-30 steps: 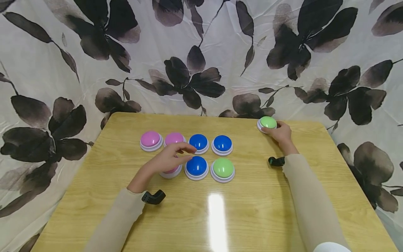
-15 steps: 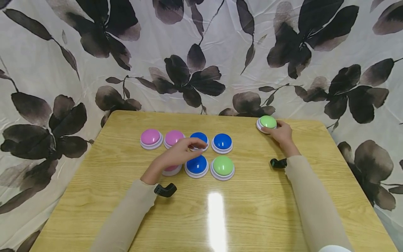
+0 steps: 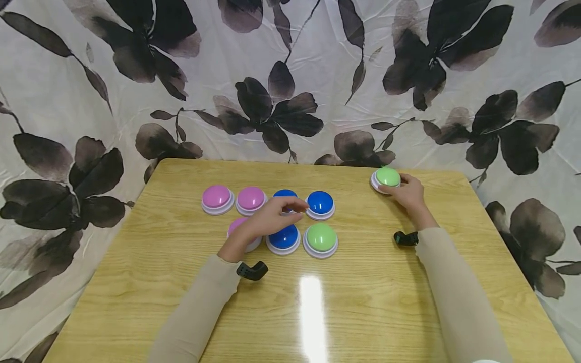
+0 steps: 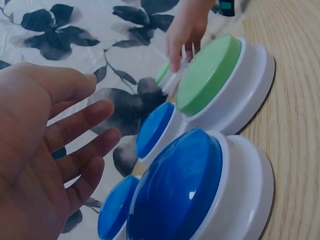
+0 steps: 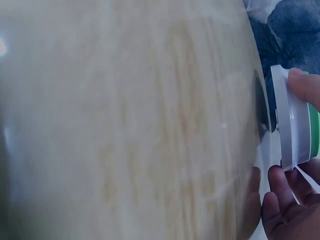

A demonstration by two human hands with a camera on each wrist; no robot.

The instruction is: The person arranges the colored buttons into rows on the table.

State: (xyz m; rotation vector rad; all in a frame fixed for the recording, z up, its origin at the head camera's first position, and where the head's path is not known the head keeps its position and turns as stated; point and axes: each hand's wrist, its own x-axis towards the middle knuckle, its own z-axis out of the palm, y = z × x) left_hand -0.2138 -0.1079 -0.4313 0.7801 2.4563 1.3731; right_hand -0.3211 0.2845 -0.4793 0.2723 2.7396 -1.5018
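In the head view my right hand [image 3: 410, 192] grips a green push button [image 3: 388, 176] with a white base near the table's back edge. The right wrist view shows thumb and fingers at the rim of its white base [image 5: 295, 117], tilted and apart from the tabletop. My left hand [image 3: 274, 216] hovers over the blue buttons with relaxed fingers and holds nothing. It partly hides a back blue button [image 3: 285, 193] and a front blue button [image 3: 283, 237]. Another blue button [image 3: 320, 202] sits just right of its fingertips, and a second green button [image 3: 321, 237] stands in the front row.
Two pink buttons [image 3: 216, 196] [image 3: 251, 198] stand in the back row at left. A third pink button [image 3: 236, 225] is partly behind the left wrist. The wooden table [image 3: 363, 302] meets a floral curtain [image 3: 345, 91] at its back edge.
My left hand has moved to the right, from over the pink buttons to over the blue ones. My right hand stays almost in place with the green button.
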